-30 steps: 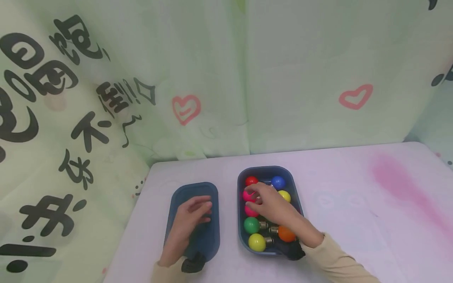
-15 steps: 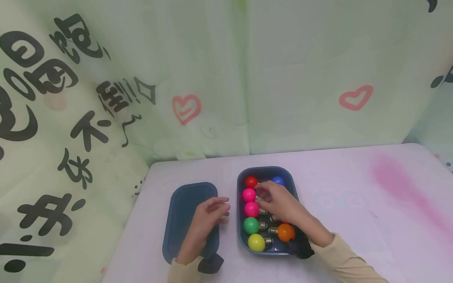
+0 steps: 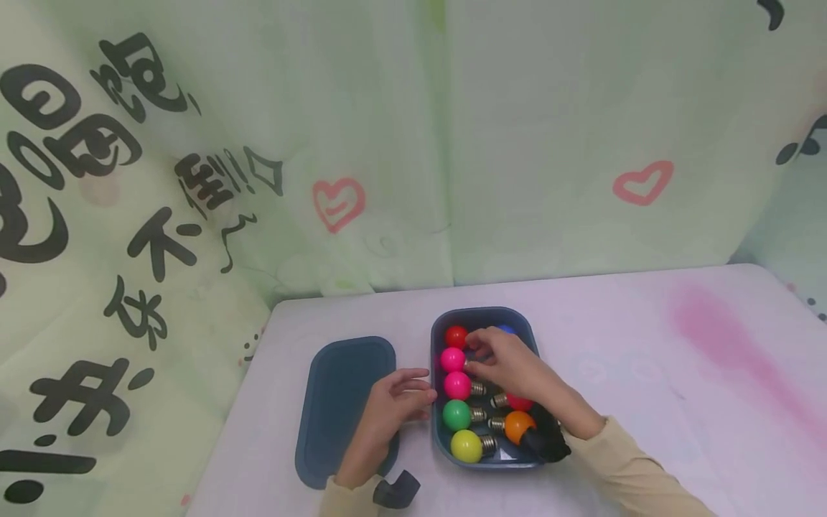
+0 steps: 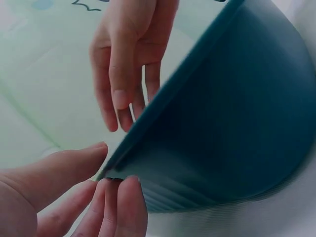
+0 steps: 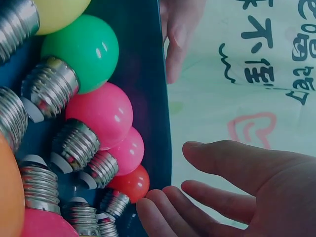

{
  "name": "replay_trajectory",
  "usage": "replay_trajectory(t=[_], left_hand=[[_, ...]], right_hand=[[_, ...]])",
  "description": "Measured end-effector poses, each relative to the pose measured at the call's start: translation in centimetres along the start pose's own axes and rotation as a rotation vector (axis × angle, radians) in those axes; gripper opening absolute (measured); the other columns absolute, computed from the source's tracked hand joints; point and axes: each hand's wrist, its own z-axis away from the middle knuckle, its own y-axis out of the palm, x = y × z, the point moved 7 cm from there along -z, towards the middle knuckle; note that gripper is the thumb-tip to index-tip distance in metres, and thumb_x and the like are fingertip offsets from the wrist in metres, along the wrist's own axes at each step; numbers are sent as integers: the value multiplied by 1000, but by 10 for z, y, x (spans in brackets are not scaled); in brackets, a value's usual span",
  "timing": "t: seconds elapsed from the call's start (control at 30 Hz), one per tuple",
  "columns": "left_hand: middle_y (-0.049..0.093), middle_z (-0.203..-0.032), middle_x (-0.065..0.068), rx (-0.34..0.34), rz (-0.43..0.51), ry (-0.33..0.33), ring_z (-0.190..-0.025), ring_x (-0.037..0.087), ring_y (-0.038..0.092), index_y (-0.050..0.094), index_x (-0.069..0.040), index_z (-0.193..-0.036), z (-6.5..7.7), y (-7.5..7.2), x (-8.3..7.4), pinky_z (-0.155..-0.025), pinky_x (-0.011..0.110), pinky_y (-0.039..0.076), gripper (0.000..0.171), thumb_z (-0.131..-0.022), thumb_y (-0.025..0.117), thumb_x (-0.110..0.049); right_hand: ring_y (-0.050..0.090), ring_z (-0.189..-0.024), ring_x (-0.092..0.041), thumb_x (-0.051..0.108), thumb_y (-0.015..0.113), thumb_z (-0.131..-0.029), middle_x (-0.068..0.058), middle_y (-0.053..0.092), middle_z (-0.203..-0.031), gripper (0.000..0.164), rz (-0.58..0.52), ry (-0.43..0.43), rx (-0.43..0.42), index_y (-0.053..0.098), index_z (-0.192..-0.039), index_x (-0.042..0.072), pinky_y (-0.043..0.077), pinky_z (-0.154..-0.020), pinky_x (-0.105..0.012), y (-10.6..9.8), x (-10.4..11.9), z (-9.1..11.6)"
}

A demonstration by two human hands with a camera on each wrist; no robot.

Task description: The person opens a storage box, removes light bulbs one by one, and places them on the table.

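Observation:
Coloured light bulbs lie in two columns inside a dark blue tray (image 3: 486, 465). On its left side are a red bulb (image 3: 456, 336), two pink bulbs (image 3: 457, 385), a green bulb (image 3: 456, 414) and a yellow bulb (image 3: 466, 446). Over the tray's upper half, my right hand (image 3: 510, 362) hovers near the bulbs' metal screw bases; the right wrist view shows it holding nothing, fingers loosely extended. My left hand (image 3: 395, 409) is beside the tray's left wall, fingers loosely bent. In the left wrist view its fingertips are around the rim; contact cannot be made out.
A flat blue lid (image 3: 342, 395) lies left of the tray on the white table (image 3: 646, 402). An orange bulb (image 3: 519, 428) sits at the tray's right, and a blue bulb is partly hidden by my right hand. A printed curtain (image 3: 549, 143) hangs behind.
My left hand has moved right, from above the lid to the tray's left wall. The right hand has shifted slightly right, uncovering the upper pink bulb.

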Motion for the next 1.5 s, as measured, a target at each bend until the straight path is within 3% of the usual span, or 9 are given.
replay_trajectory(t=[1.03,1.13,1.27,1.37,1.5], left_hand=[[71,-105,9,1,23,-43,-88,17,72,62,-5,-128,-5,2,9,-72,31,61,46,-85,78,-15],[71,-104,9,3,30,-46,-87,17,71,62,-5,-128,-5,2,10,-71,30,61,46,-85,78,-14],[71,-104,9,5,41,-43,-86,16,71,62,-5,-127,-6,3,10,-71,30,61,46,-85,78,-14],[71,-103,9,3,48,-38,-84,16,71,63,-5,-127,-5,3,9,-70,30,61,47,-84,79,-15],[71,-101,8,-1,51,-31,-81,15,70,63,-6,-127,-3,3,8,-69,30,61,48,-83,79,-15]], right_hand=[[64,-109,-36,6,71,-89,-23,62,-123,45,97,44,-13,57,-130,-6,57,-92,-45,4,-12,-34],[64,-103,-34,6,71,-90,-23,62,-123,46,100,66,-10,56,-132,-4,61,-77,-37,5,-15,-36],[62,-98,-32,5,70,-90,-24,61,-123,46,89,88,1,56,-133,-3,59,-58,-28,7,-17,-38],[62,-105,-33,6,70,-90,-23,62,-123,45,107,84,6,56,-132,-4,61,-74,-36,7,-18,-41],[62,-112,-35,8,70,-91,-22,64,-122,43,133,83,15,58,-130,-5,52,-99,-48,10,-19,-46]])
